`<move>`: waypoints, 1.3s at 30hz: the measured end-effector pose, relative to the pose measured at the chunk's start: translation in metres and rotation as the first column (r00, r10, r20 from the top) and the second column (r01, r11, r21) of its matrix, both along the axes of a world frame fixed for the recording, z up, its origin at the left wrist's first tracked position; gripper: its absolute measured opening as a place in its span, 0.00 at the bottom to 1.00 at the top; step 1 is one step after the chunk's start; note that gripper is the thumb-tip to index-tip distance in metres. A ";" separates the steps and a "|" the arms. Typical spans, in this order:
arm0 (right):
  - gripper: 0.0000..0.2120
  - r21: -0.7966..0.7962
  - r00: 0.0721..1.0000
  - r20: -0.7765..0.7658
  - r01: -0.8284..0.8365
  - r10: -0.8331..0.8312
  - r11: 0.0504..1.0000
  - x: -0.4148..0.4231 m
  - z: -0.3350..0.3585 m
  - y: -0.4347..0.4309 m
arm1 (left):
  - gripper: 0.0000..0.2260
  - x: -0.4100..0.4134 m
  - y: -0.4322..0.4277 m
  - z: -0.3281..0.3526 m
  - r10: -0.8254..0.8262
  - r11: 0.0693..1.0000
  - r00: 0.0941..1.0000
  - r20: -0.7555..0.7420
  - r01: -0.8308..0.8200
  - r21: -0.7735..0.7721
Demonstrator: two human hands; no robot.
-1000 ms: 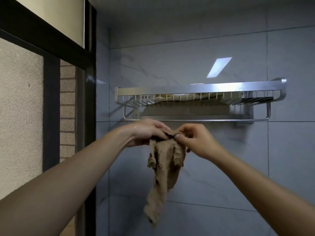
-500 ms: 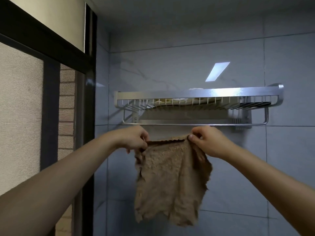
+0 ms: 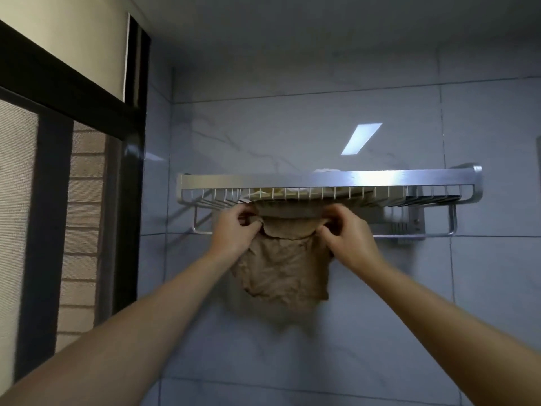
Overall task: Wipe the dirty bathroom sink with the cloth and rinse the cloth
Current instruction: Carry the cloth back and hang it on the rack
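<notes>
Your left hand and right hand each pinch a top corner of the soft, floppy brown rag cloth, which hangs just under the shiny silver metal wall rack; it looks light and limp, so hold its top edge.

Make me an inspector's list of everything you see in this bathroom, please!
Surface: no sink in view; grey tiled wall.
Job's things: brown cloth hangs spread out, top edge up at the towel bar; over it or not, cannot tell.
Clutter: something pale lies on the wire shelf.
Grippers: left hand and right hand each grip a top corner of the cloth.
Cables: nothing seen.
Surroundings: dark window frame at left; light reflection on the tile.
</notes>
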State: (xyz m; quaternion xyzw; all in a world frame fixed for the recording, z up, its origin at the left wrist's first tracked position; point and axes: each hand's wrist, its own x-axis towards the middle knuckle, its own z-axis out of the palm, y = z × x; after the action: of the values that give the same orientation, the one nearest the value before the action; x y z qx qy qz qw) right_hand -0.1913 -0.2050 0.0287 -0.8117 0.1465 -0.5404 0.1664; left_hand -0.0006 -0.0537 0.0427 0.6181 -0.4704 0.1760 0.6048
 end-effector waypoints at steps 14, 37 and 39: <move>0.19 -0.454 0.880 -0.243 0.268 -0.407 0.850 0.009 0.003 -0.030 | 0.18 0.028 -0.010 -0.005 0.253 0.867 0.799 0.545 -0.438 0.238; 0.18 -0.638 0.899 -0.165 0.217 -0.406 0.739 -0.036 -0.004 -0.053 | 0.14 0.053 0.030 -0.013 0.181 0.856 0.470 0.864 -0.508 0.097; 0.20 -0.661 0.914 -0.171 0.172 -0.369 0.730 -0.030 -0.005 -0.040 | 0.14 0.043 0.026 -0.018 0.126 0.886 0.442 0.888 -0.453 0.100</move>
State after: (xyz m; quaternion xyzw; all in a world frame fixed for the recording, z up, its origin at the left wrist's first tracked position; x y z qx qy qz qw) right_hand -0.2210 -0.2446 0.0240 -0.8593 0.0967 -0.4510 -0.2212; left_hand 0.0429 -0.0274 0.0251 0.6082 -0.6148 0.4830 0.1374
